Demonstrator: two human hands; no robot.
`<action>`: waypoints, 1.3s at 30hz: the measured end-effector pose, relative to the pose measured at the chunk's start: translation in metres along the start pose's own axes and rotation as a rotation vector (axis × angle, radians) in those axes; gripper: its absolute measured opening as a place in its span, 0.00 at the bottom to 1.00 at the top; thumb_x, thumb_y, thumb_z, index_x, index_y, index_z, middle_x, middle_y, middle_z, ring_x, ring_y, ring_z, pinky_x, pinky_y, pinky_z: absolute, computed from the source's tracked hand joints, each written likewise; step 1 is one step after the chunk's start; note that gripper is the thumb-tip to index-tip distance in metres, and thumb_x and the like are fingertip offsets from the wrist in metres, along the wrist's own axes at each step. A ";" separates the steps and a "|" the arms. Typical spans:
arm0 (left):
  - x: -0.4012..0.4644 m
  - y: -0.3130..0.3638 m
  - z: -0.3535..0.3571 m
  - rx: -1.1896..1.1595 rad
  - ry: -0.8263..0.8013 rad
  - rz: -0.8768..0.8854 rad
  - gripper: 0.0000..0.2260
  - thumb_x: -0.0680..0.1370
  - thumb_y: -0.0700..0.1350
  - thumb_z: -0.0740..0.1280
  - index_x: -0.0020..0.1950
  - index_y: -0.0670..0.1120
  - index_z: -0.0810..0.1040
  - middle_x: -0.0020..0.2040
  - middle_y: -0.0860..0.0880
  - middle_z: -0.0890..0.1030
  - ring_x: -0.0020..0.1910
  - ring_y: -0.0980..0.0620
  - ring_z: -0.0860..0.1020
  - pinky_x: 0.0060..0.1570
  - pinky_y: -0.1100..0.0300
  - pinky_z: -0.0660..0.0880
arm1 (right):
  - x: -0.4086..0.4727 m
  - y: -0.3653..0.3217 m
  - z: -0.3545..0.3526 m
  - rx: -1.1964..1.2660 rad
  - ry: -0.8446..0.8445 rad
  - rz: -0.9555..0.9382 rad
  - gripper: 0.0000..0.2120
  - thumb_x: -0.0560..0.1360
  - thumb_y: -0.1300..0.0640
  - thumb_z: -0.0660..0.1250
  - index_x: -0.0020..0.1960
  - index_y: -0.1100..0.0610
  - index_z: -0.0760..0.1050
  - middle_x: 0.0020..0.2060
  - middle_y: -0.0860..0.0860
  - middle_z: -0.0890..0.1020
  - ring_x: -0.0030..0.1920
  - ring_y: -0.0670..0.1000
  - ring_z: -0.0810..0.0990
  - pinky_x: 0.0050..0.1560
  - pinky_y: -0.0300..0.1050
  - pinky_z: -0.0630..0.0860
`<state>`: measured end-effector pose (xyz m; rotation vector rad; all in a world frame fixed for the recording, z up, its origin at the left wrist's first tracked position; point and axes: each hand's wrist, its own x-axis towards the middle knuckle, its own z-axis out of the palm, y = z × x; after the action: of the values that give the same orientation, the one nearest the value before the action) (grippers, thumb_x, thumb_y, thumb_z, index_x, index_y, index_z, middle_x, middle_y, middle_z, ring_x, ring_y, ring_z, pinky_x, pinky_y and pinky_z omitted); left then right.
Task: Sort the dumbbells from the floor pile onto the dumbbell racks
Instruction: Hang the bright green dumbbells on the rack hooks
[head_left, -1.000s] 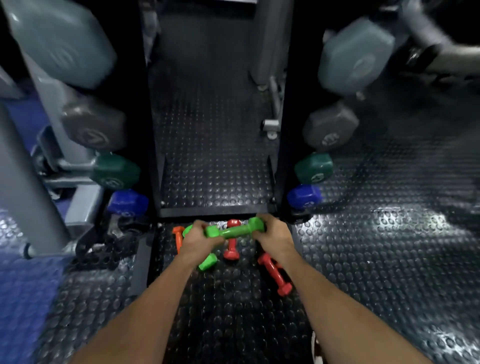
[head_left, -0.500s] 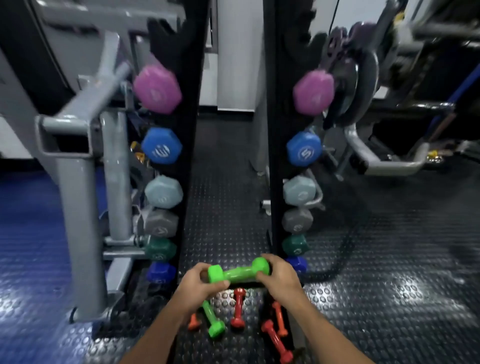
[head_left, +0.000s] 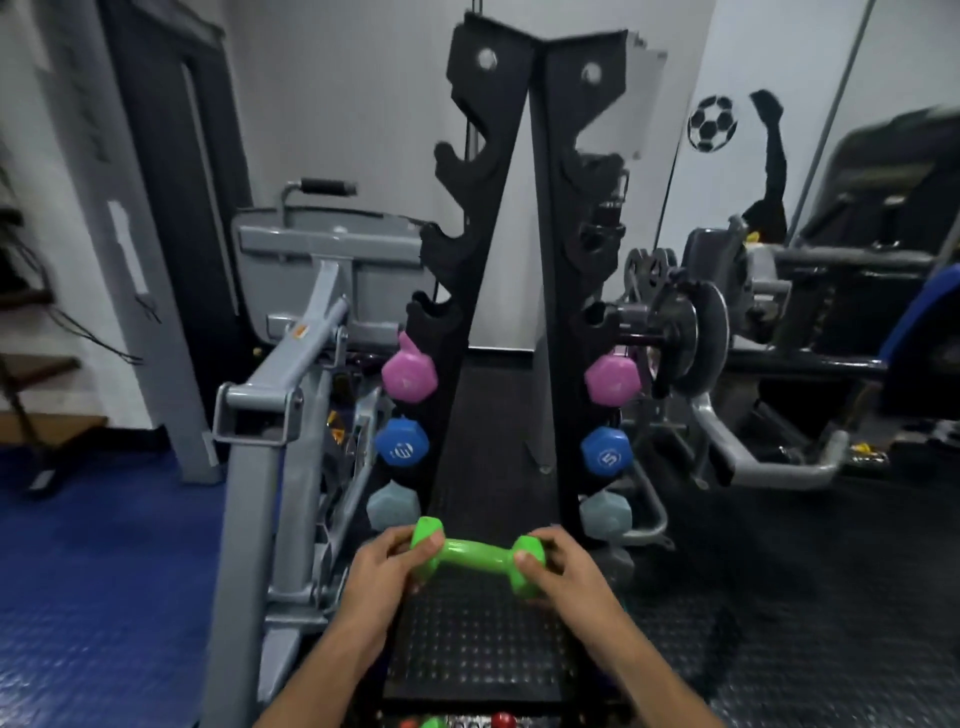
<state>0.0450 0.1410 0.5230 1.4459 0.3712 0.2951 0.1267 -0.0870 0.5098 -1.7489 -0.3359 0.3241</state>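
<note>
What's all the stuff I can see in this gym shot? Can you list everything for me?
Green dumbbell: one, bright green, held level in front of the rack.
Dumbbell rack: one, black, tall A-shape, centre; its upper hooks are bare.
Pink dumbbell: one, ends showing on both sides of the rack, highest filled row.
Blue dumbbell: one, row below the pink.
Pale grey dumbbell: one, row below the blue.
Small dumbbells on the floor: a few, red and green, bottom edge, mostly cut off.
Grey exercise machine: one, left of the rack.
Weight plates: dark, right of the rack; count unclear.
Football sticker: one, black, on the white wall.
Left hand: grips the green dumbbell's left end.
Right hand: grips its right end.
</note>
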 end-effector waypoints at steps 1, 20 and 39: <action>0.000 0.012 -0.002 -0.016 0.024 0.020 0.08 0.75 0.44 0.76 0.52 0.43 0.85 0.42 0.47 0.86 0.36 0.53 0.78 0.37 0.57 0.71 | 0.001 -0.011 0.001 0.025 -0.016 -0.017 0.16 0.74 0.49 0.79 0.57 0.52 0.79 0.52 0.56 0.86 0.50 0.52 0.87 0.55 0.60 0.84; 0.088 0.203 -0.036 0.055 0.349 0.410 0.11 0.75 0.42 0.68 0.58 0.47 0.77 0.50 0.48 0.82 0.56 0.41 0.81 0.63 0.40 0.77 | 0.049 -0.219 0.077 0.196 0.160 -0.376 0.22 0.66 0.57 0.85 0.47 0.61 0.73 0.43 0.57 0.84 0.41 0.54 0.86 0.43 0.64 0.85; 0.177 0.259 0.008 -0.083 0.085 0.303 0.13 0.82 0.44 0.60 0.43 0.45 0.81 0.34 0.52 0.84 0.36 0.54 0.80 0.40 0.59 0.75 | 0.129 -0.252 0.094 -0.141 0.430 -0.492 0.20 0.69 0.47 0.82 0.45 0.55 0.72 0.37 0.48 0.81 0.37 0.48 0.80 0.39 0.49 0.79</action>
<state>0.2158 0.2346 0.7690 1.4094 0.2039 0.6112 0.1959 0.0973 0.7336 -1.7538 -0.4662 -0.4330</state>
